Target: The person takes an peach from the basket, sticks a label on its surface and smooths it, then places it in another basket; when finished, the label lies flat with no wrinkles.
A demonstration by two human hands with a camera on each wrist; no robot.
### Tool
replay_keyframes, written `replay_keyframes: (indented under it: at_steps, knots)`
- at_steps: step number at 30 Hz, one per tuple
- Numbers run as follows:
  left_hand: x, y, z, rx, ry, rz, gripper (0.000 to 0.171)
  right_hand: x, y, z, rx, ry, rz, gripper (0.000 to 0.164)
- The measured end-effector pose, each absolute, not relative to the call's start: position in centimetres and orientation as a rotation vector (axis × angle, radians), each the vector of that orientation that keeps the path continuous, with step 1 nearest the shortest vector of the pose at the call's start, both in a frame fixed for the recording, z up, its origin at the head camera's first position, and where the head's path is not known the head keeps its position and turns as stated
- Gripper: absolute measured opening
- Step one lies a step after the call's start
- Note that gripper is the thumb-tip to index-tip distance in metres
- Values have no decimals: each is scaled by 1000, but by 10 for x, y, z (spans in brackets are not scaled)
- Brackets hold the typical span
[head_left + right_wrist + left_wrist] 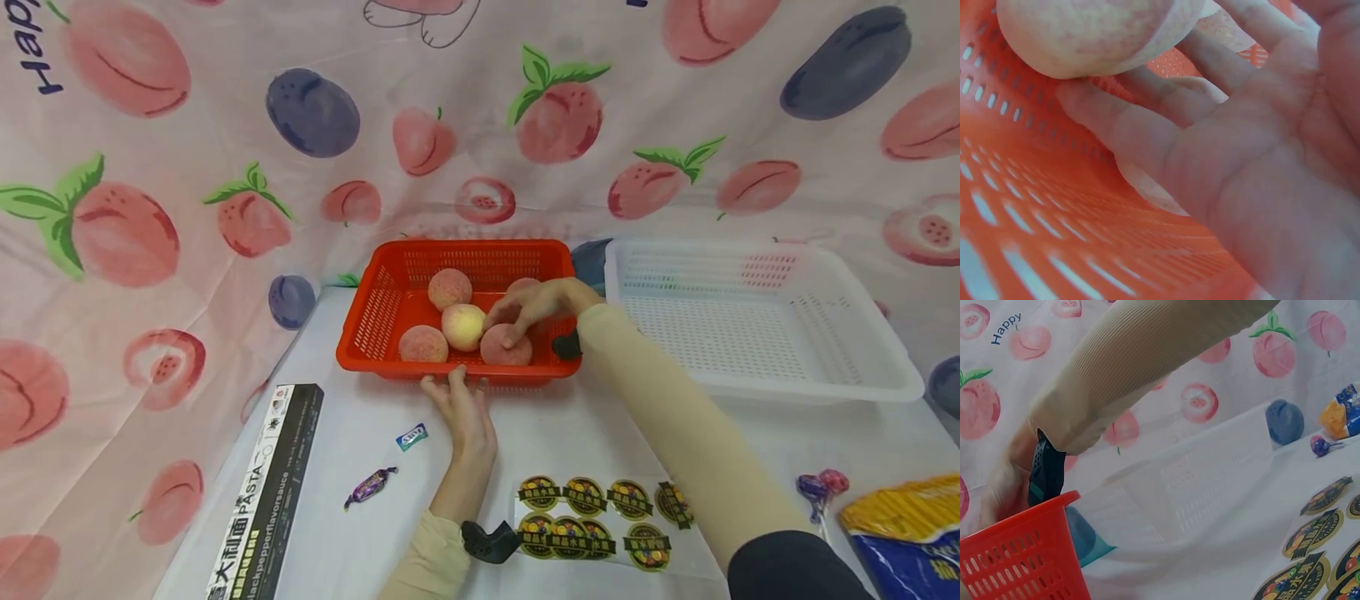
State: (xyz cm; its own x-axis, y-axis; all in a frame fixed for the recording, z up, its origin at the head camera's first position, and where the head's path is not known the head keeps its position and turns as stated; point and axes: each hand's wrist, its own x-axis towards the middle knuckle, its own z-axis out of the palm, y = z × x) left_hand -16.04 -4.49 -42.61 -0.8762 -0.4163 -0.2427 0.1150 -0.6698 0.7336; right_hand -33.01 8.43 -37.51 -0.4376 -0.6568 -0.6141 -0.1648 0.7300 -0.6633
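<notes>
Five peaches [450, 290] in red basket [375, 367], none seen taken out; handling looks early.
Right hand [542, 304] grasps one peach [504, 352] there, lift unclear; left hand [467, 421], fingers extended, touches basket's near rim; white basket [862, 388] right of right hand; stickers [584, 495] right of left hand.

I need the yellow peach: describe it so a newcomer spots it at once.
Look for the red basket, left of the white basket in the head view. Inside it, the yellow peach sits amid the group, just left of the right hand. Its visible side is mostly pale yellow, while the other peaches look pinkish.
</notes>
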Motion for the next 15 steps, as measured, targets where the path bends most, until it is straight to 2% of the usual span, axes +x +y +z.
replay_keyframes:
  at_steps: [5, 15]
  knots:
    - [-160, -45, -427, 562, -1085, -2569, 48, -333, 84, -382, -583, 1907, -699, 56]
    - [-160, -46, -426, 546, -1096, -2576, 49, -334, 85, -383, -582, 1881, -748, 49]
